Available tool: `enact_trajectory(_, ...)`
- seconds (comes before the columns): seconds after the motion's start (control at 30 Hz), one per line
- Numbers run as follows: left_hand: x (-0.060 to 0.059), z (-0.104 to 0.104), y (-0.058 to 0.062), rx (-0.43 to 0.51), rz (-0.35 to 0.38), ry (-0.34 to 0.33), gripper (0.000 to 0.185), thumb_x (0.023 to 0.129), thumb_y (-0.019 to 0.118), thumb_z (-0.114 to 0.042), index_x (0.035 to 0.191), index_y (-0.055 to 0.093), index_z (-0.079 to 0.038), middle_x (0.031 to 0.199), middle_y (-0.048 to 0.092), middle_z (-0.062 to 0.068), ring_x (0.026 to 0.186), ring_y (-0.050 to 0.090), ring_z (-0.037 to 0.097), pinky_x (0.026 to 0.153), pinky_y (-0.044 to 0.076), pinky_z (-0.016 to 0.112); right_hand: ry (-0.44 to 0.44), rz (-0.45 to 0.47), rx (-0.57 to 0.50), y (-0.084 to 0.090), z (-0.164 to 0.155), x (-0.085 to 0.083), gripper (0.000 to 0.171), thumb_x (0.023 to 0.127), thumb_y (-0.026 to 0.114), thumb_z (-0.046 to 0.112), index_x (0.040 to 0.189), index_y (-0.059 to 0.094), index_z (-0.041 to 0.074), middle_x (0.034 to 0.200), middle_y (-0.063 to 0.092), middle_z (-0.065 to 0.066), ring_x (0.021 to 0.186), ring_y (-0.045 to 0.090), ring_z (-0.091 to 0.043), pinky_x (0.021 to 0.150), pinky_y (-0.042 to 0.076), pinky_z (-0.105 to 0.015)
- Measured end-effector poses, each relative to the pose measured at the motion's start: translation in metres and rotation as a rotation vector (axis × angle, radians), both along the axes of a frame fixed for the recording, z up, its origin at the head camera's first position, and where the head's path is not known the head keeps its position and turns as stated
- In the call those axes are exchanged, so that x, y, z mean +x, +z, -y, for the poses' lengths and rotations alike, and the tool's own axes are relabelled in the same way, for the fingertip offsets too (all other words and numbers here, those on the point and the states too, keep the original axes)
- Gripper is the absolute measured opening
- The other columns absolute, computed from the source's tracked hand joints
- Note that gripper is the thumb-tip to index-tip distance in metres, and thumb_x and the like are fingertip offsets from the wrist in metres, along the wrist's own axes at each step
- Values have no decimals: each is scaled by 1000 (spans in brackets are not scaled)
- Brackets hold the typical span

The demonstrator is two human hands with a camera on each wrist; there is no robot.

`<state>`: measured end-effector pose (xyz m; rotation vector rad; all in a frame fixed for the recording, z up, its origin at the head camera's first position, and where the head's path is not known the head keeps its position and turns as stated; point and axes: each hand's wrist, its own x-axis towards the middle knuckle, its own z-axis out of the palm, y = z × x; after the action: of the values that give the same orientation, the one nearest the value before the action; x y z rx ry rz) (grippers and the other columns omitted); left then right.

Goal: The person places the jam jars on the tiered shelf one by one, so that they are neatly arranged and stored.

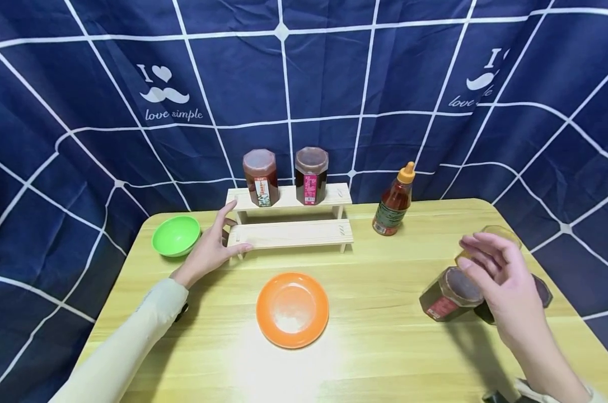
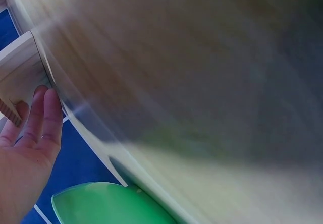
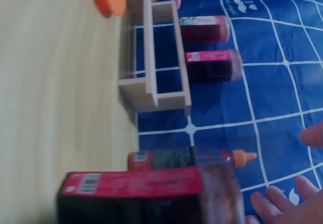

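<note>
My left hand (image 1: pixel 218 238) rests against the left end of a two-step wooden shelf (image 1: pixel 291 233), thumb on the lower step and fingers by the upper one. In the left wrist view the straight fingers (image 2: pixel 43 118) lie against the shelf's side (image 2: pixel 17 67). My right hand (image 1: pixel 495 268) hovers open and holds nothing, just above a dark hexagonal jar with a red label (image 1: pixel 447 294). The right wrist view shows that jar (image 3: pixel 146 193) close up, with the fingertips (image 3: pixel 272 204) apart from it. Two more jars (image 1: pixel 487 234) (image 1: pixel 542 291) stand partly hidden behind the hand.
Two red-labelled jars (image 1: pixel 260 176) (image 1: pixel 311 174) stand on the shelf's top step. An orange-capped sauce bottle (image 1: pixel 394 201) stands to the right of the shelf. A green bowl (image 1: pixel 176 235) sits at the left, an orange plate (image 1: pixel 292 309) in the middle of the wooden table (image 1: pixel 384 352).
</note>
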<state>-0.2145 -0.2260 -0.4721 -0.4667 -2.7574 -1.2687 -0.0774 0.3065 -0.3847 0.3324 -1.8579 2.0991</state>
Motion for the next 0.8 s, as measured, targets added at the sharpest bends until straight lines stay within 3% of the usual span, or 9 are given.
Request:
enact_trajectory(0.23,-2,-2,2,-3,9,-10,116,89,95,-33,174,17,-35,131,66,15,92,68,29,81,56,46,-139,51,96,-21,-3,17,61,94,61,-28,147,53,1,143,61,-4,135,57,-9,106,42,-14)
enact_trajectory(0.47,-2,-1,3,-1,12,-4,117,89,95,-34,175,16,-35,132,66,14,92,69,27,82,56,45,-194,137,170,-37,-6,22,73,90,71,-26,150,51,10,145,54,0,135,51,-8,107,38,-12)
enact_trajectory(0.6,-1,-1,2,3,12,0,116,89,95,-34,175,17,-35,131,66,14,93,69,28,82,56,46,-184,148,250,-47,-10,21,84,86,74,-27,153,48,16,143,52,1,132,52,-6,107,36,-11)
enact_trajectory(0.8,1,0,2,-1,21,13,116,89,96,-34,175,17,-34,130,66,14,93,69,29,83,56,46,-64,167,274,-64,-21,18,93,84,70,-30,157,41,21,141,50,2,120,56,-1,97,42,-8)
